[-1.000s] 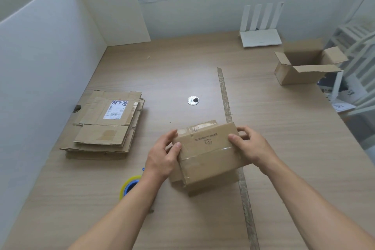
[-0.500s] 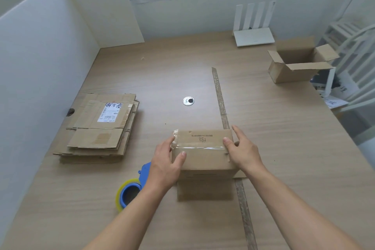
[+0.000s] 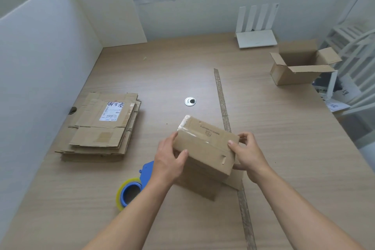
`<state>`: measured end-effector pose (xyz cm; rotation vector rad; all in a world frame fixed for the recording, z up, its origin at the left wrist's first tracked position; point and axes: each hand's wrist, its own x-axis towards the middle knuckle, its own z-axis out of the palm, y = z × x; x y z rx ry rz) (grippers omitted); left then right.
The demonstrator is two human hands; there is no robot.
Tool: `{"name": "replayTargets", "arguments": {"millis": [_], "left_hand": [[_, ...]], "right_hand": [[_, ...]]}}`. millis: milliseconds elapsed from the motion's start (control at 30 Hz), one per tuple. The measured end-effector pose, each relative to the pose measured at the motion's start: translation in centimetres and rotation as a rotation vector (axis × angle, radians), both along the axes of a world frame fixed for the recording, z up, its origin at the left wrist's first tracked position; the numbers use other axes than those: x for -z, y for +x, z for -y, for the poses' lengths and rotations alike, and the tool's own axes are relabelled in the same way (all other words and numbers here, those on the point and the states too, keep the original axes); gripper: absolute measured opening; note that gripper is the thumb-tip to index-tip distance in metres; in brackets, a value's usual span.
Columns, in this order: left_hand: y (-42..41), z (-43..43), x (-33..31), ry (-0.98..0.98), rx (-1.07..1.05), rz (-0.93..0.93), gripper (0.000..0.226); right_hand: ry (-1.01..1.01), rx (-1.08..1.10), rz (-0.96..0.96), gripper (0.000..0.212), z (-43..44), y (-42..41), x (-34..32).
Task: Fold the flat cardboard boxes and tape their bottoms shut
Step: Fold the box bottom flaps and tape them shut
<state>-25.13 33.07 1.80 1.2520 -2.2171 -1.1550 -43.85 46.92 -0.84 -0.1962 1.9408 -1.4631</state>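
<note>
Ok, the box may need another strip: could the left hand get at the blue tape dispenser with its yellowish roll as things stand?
Probably yes, once it lets go: the left hand grips the brown cardboard box, but the blue tape dispenser lies just beside its forearm, nothing between.

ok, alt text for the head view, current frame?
A left hand and right hand grip the ends of a taped cardboard box, tilted over a wooden table. A blue-and-yellow tape dispenser lies by the left wrist, a stack of flat cardboard boxes further left. An open cardboard box and a white router sit far right.
</note>
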Motion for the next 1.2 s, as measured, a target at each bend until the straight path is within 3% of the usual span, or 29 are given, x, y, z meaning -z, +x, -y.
{"name": "replayTargets", "arguments": {"millis": [200,300,400,600,700,800,967,1100,1200], "left_hand": [[-1.3,-0.5,0.1,0.075,0.016,-0.009,0.061],[-0.9,-1.7,1.0,0.126,0.077,0.064,0.057],[-0.2,-2.3,1.4,0.098,0.039,0.071,0.058],[0.1,-1.2,1.1,0.004,0.078,0.105,0.066],[0.0,0.3,0.7,-0.013,0.07,0.17,0.061],[0.3,1.7,0.3,0.024,0.067,0.245,0.057],[3.1,2.6,0.7,0.111,-0.088,0.189,0.05],[7.5,2.3,3.5,0.065,-0.228,0.339,0.055],[10.7,1.5,6.3,0.022,-0.194,0.536,0.062]], "right_hand": [[0.04,0.105,-0.122,0.056,0.1,1.2,0.9],[0.099,0.099,-0.145,0.055,0.2,1.9,1.2],[0.202,-0.082,-0.271,0.056,-0.2,2.9,0.6],[0.039,-0.34,-0.412,0.051,-0.5,5.6,0.2],[0.075,-0.492,-0.454,0.052,-0.3,6.5,0.3],[0.101,-0.507,-0.543,0.054,0.3,6.6,0.8],[0.09,-0.52,-0.576,0.052,0.8,6.0,1.1],[0.098,-0.543,-0.587,0.05,0.8,5.3,1.1],[0.117,-0.553,-0.605,0.05,1.1,4.9,0.9]]}}
